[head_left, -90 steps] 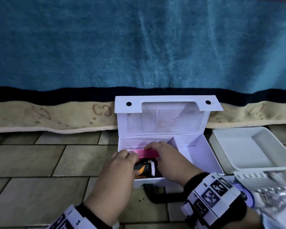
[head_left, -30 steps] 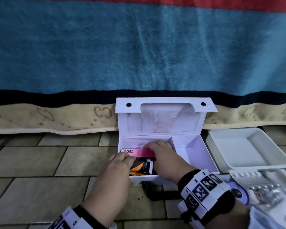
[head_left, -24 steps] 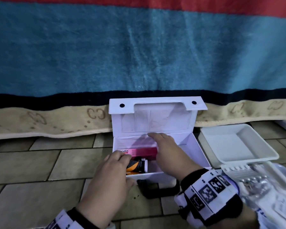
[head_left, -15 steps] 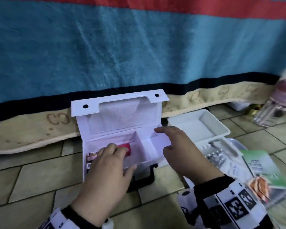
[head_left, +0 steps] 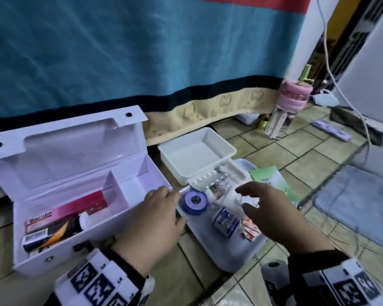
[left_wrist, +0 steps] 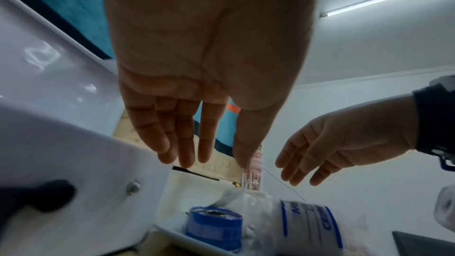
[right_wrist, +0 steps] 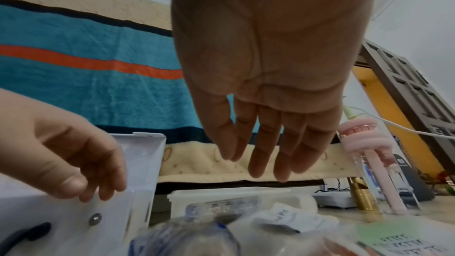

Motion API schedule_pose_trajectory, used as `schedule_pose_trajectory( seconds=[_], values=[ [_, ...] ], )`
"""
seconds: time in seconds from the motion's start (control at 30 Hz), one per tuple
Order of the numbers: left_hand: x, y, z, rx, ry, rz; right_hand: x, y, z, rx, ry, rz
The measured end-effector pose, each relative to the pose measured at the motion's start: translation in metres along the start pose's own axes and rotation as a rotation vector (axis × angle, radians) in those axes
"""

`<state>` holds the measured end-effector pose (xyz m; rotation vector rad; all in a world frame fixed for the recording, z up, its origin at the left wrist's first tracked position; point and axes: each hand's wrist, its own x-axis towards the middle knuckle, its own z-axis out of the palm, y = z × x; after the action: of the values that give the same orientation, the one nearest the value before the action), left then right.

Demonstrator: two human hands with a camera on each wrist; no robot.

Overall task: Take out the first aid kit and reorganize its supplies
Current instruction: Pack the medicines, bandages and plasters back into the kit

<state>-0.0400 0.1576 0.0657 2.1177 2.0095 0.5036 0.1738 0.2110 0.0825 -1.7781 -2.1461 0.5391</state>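
Observation:
The white first aid box (head_left: pixel 128 214) stands open on the tiled floor, lid up. Its left compartment holds a pink Bacidin carton (head_left: pixel 69 209) and a dark orange tube (head_left: pixel 55 231); the right compartment looks bare. My left hand (head_left: pixel 155 219) hovers at the box's right end with loose fingers, holding nothing (left_wrist: pixel 197 143). My right hand (head_left: pixel 265 206) hangs open above a flat tray (head_left: pixel 234 259) of supplies: a blue tape roll (head_left: pixel 195 200), a packet with blue print (head_left: pixel 227 221), orange sachets (head_left: pixel 250 228) and blister strips (head_left: pixel 210 180). Its straight fingers (right_wrist: pixel 265 151) touch nothing.
A white inner tray (head_left: pixel 197 153) sits behind the supplies, against the blue blanket's hem (head_left: pixel 219 102). A green leaflet (head_left: pixel 272 182) lies to the right. Further right stand a pink-capped bottle (head_left: pixel 285 111), a white cable (head_left: pixel 341 89) and a grey mat (head_left: pixel 358 202).
Both hands have left the box's left compartment and moved right. The right hand now hangs over the supply tray. My head turned right, bringing the supplies, bottle and mat into view.

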Motion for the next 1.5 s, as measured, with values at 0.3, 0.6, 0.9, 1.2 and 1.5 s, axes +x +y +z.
schedule_pose_trajectory(
  seconds=[0.3,0.6,0.9,1.2,1.5],
  values=[
    [0.031,0.017,0.035,0.214,-0.188,0.037,0.026,0.017,0.001,0.031,-0.074,-0.023],
    [0.044,0.024,0.036,0.137,-0.262,-0.046,0.045,0.019,-0.021,-0.010,-0.135,-0.102],
    [0.038,0.025,0.025,-0.017,-0.083,-0.137,0.076,-0.014,0.018,-0.477,-0.387,-0.375],
    [0.028,0.024,0.018,-0.052,-0.025,-0.145,0.097,-0.017,0.034,-0.429,-0.197,-0.294],
    [0.026,0.021,0.014,-0.046,-0.041,-0.117,0.105,-0.016,0.041,-0.464,-0.317,-0.330]
  ],
)
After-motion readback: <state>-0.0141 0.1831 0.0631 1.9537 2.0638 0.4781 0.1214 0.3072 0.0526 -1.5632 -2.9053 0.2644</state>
